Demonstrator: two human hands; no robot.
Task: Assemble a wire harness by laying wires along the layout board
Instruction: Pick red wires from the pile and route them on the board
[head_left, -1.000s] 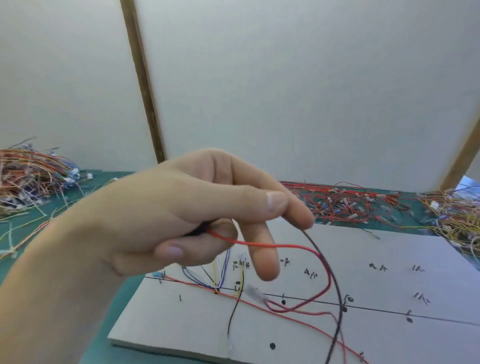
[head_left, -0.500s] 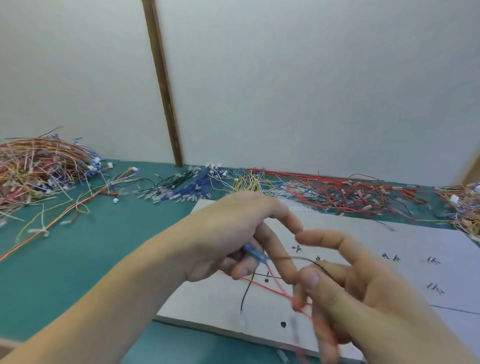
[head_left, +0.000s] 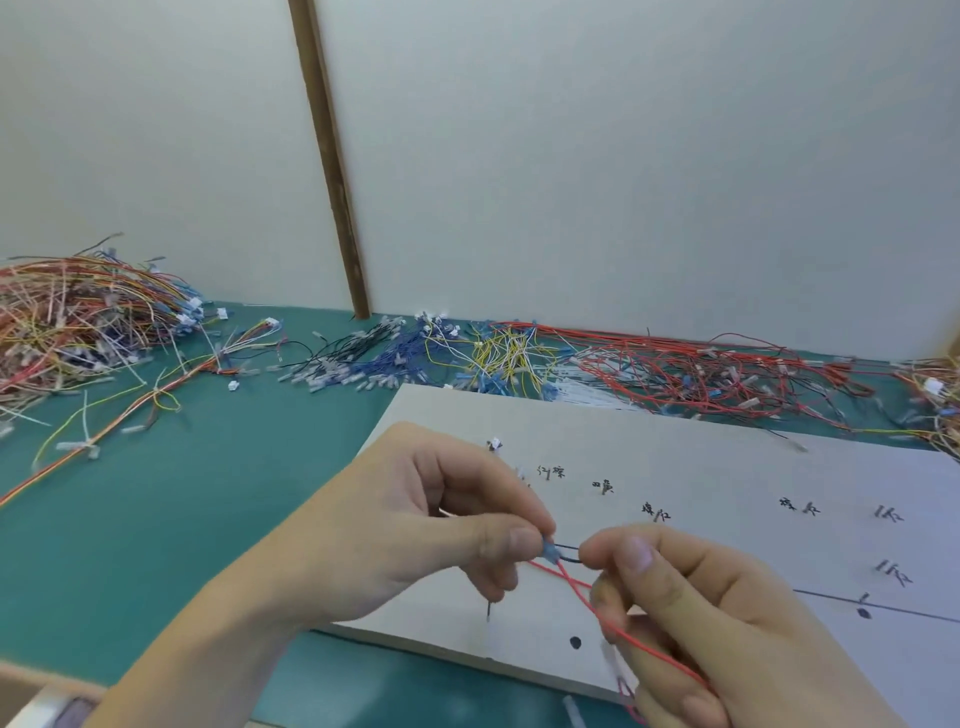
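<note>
A: Over the layout board (head_left: 701, 467), near its front-left corner, both hands are working one joint. Left hand (head_left: 415, 525) is pinching a small blue connector (head_left: 549, 552) between thumb and forefinger.

B: Right?

A: Right hand (head_left: 691, 613) is pinching the black wire (head_left: 569, 554) just beside that connector, other fingers curled. Red wire (head_left: 623, 631) is crossing under the connector and running down past the right palm.

B: Stock?

A: Red wire pile (head_left: 701, 374) is lying behind the board on the green mat (head_left: 182, 519); mixed bundle (head_left: 78, 322) is sitting far left.
</note>
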